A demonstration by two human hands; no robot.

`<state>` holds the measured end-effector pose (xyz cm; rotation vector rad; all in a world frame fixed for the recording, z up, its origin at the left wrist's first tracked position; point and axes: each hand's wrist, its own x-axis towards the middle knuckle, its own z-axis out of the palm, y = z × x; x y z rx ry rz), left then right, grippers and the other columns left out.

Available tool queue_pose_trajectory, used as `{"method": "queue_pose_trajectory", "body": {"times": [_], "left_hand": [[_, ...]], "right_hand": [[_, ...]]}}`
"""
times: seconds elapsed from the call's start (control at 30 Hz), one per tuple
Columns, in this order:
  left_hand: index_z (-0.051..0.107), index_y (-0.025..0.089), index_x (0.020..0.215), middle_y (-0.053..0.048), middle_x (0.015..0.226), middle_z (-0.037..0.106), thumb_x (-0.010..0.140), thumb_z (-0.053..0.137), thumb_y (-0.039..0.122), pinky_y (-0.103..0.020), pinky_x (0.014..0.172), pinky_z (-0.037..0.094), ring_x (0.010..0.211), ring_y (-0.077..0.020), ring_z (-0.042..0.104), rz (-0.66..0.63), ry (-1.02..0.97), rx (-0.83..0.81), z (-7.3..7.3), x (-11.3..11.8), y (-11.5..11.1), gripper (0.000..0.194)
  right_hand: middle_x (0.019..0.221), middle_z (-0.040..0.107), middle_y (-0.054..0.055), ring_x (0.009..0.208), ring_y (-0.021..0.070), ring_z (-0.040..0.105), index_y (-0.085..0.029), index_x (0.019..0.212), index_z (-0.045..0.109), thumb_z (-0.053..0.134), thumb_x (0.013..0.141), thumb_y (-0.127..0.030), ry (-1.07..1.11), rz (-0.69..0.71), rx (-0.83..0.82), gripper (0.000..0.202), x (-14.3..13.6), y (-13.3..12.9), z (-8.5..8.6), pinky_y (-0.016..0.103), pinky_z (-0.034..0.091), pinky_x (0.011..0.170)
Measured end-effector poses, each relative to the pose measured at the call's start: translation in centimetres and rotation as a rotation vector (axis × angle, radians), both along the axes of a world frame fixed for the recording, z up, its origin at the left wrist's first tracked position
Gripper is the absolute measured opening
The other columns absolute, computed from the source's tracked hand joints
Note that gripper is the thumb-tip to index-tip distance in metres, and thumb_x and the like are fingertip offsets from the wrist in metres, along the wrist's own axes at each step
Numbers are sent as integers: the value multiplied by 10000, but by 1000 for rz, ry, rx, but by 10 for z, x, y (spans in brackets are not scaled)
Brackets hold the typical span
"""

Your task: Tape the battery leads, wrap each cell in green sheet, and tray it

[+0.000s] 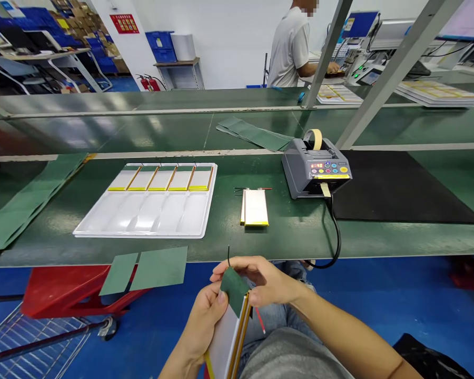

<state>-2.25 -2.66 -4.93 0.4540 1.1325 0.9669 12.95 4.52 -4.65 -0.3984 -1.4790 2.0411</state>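
Low in front of my body, my left hand (205,321) is closed round the side of white pouch battery cells (223,339) with yellow and brown edges. A dark green paper piece (234,289) lies over their upper end. My right hand (263,281) pinches that paper at the cells' corner, its thumb against the edge and its fingers behind. One black wire (228,255) sticks up past the paper, and a red wire (259,320) hangs at the right. On the bench ahead lie more pouch battery cells (256,208), their wires pointing away.
A white tray (142,221) holds several cells in its back row. At the right are a tape dispenser (316,168) with its cable and a black mat (403,189). Green sheets (160,268) overhang the front edge; long strips (31,200) lie left. A person (290,47) works beyond the bench.
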Motion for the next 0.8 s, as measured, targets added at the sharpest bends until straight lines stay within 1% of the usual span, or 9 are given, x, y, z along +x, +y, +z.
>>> {"method": "queue_pose_trajectory", "body": {"times": [0.13, 0.2, 0.3, 0.4, 0.47, 0.5, 0.57, 0.67, 0.8], "left_hand": [[576, 159, 640, 30, 456, 531, 572, 775, 560, -161, 378, 365, 375, -65, 438, -7, -19, -15, -4, 5, -3, 453], [565, 179, 674, 47, 423, 511, 575, 745, 607, -169, 332, 357, 328, -72, 420, 25, -24, -77, -7, 11, -5, 475], [546, 194, 686, 52, 430, 526, 531, 698, 704, -187, 285, 354, 291, -89, 429, 134, 1, -164, -11, 17, -7, 554], [584, 185, 738, 44, 455, 560, 584, 695, 664, -212, 349, 425, 317, -95, 460, 156, 91, -37, -11, 9, -2, 516], [624, 176, 850, 19, 540, 631, 651, 699, 581, -243, 495, 506, 415, -121, 547, 109, 199, 123, -7, -7, 5, 457], [631, 171, 919, -4, 619, 676, 681, 688, 549, -256, 570, 524, 499, -145, 600, 70, 280, 198, -5, -17, 11, 449], [619, 163, 1041, -43, 777, 723, 757, 606, 534, -268, 639, 526, 660, -192, 660, -32, 569, 323, 3, -41, 26, 467], [593, 163, 1143, -54, 861, 731, 819, 499, 541, -281, 668, 505, 782, -234, 669, -112, 1082, 432, 17, -81, 61, 506], [646, 190, 1073, -47, 953, 717, 801, 517, 556, -302, 775, 448, 893, -273, 635, -132, 1402, 451, 38, -138, 119, 473]], "right_hand": [[986, 664, 96, 889, 229, 585, -192, 1034, 641, 525, 760, -566, -123, -247, 423, 478, -6, 1, -4, 401, 444, 867], [906, 674, 93, 812, 215, 574, -198, 956, 651, 459, 799, -566, -131, -345, 507, 443, -11, 2, -9, 388, 453, 821], [925, 679, 100, 849, 205, 574, -182, 1050, 625, 452, 835, -568, -112, -335, 434, 475, -17, 7, -16, 373, 446, 845], [1214, 583, 135, 1013, 218, 568, -193, 1338, 409, 530, 746, -680, -7, -206, 245, 776, -18, 12, -20, 391, 416, 934], [1327, 495, 144, 1049, 222, 570, -221, 1398, 308, 475, 750, -720, 48, -261, 177, 835, -14, 15, -22, 397, 413, 944], [1318, 505, 137, 1018, 214, 584, -231, 1387, 327, 430, 795, -698, 48, -351, 178, 761, -10, 15, -24, 389, 426, 924], [1187, 598, 110, 894, 185, 608, -235, 1312, 430, 380, 892, -576, -13, -601, 224, 543, 3, 16, -30, 354, 462, 845], [922, 672, 67, 763, 175, 602, -218, 1107, 583, 445, 915, -406, -278, -930, 364, 302, 32, 15, -45, 309, 486, 737], [854, 684, 46, 755, 193, 639, -214, 970, 643, 495, 884, -369, -635, -1099, 540, 231, 66, 10, -67, 304, 492, 748]]}}
